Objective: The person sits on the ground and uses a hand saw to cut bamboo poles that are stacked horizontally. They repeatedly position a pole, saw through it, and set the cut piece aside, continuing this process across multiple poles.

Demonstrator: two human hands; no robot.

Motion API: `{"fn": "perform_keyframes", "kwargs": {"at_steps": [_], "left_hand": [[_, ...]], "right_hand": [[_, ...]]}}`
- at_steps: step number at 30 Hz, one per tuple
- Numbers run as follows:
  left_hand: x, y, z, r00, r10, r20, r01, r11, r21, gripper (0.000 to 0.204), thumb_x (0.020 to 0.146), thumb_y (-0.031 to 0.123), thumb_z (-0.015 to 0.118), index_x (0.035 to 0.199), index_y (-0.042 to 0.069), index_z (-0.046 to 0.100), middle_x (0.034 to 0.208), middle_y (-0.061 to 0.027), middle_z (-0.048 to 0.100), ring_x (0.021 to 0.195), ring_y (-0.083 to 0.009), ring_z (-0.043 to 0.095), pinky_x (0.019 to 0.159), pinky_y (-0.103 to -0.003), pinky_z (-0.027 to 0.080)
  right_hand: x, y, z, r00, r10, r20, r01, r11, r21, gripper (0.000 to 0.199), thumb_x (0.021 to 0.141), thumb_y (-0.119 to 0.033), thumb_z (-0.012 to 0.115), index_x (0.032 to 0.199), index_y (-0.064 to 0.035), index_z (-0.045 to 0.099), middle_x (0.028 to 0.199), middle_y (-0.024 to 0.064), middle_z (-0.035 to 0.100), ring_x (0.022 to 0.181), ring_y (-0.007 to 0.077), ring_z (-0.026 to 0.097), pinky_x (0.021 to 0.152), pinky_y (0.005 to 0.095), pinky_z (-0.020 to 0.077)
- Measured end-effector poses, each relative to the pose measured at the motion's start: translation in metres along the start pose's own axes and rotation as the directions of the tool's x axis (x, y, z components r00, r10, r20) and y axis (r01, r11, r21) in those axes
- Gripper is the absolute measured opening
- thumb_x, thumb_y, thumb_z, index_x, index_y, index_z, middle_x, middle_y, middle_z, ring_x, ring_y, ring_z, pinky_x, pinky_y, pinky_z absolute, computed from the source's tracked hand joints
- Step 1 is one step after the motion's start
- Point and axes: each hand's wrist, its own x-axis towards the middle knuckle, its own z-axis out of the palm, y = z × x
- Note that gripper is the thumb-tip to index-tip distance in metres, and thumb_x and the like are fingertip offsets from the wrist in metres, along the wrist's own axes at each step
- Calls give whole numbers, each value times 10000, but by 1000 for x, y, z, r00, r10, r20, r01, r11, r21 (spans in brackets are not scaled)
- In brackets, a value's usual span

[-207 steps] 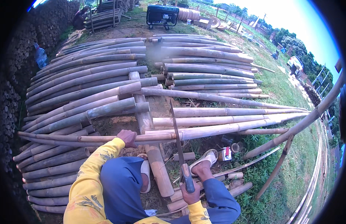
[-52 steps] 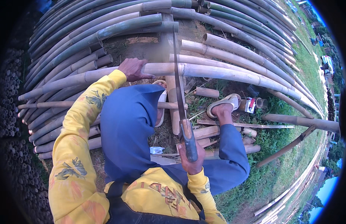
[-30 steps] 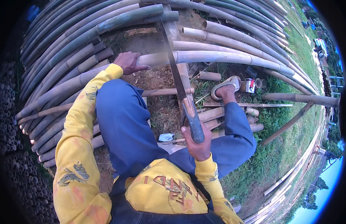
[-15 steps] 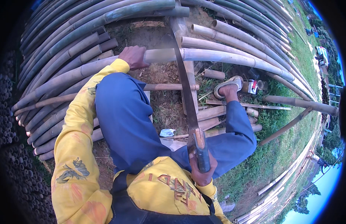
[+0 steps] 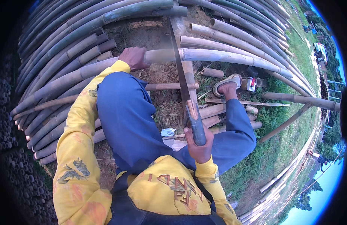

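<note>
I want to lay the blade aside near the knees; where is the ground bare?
Bare dirt lies between the left hand on the pale pole and the thin cross stick. Right of the machete, by the sandalled foot, offcuts crowd the grass.

Smooth, matt bamboo pole (image 5: 226, 57), dull metal machete blade (image 5: 180, 71), worn wooden handle (image 5: 196, 125), cloth trousers (image 5: 124, 116).

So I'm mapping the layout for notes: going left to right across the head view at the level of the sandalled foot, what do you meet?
Stacked bamboo poles → blue trouser leg → long blade → sandalled foot → small red-and-white box → grass.
</note>
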Motion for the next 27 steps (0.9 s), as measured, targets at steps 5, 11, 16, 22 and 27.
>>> {"fn": "perform_keyframes", "kwargs": {"at_steps": [5,11,16,22,27], "left_hand": [[-5,-6,-7,1000,-15,26,16,1000,-13,550,766,481,740,1104,47,727,999,-240,749,959,-411,731,895,-498,569],[-5,-3,-12,999,-47,17,47,999,-27,576,758,499,752,1118,50,730,1026,-236,748,981,-409,725,918,-492,565],[-2,-4,-9,998,-47,39,48,998,-34,637,715,483,808,1184,58,731,1014,-235,751,987,-411,723,940,-487,555],[-2,3,1,999,-33,11,33,999,13,580,744,510,775,1088,44,733,1016,-242,748,963,-403,731,899,-495,568],[8,-4,-11,1000,-14,-20,13,1000,-10,581,750,508,759,1100,45,748,978,-230,755,937,-401,737,889,-488,574]], "right_hand": [[-28,5,-1,1000,-17,16,17,1000,-26,227,904,14,712,1129,7,688,767,78,669,683,91,582,647,293,494],[-52,-9,-23,998,-1,58,0,1000,11,318,894,25,701,1212,7,698,812,68,701,696,90,598,675,271,509],[14,8,19,1000,-10,-12,11,996,84,105,912,-6,719,941,6,619,700,81,600,624,101,515,598,304,466],[-73,-2,-27,1000,-15,-17,15,1000,16,294,871,35,711,1164,7,704,796,70,693,666,122,614,656,281,514],[34,11,17,1000,-12,-4,12,999,50,159,898,18,706,1054,0,680,759,78,671,651,117,597,627,306,498]]}}
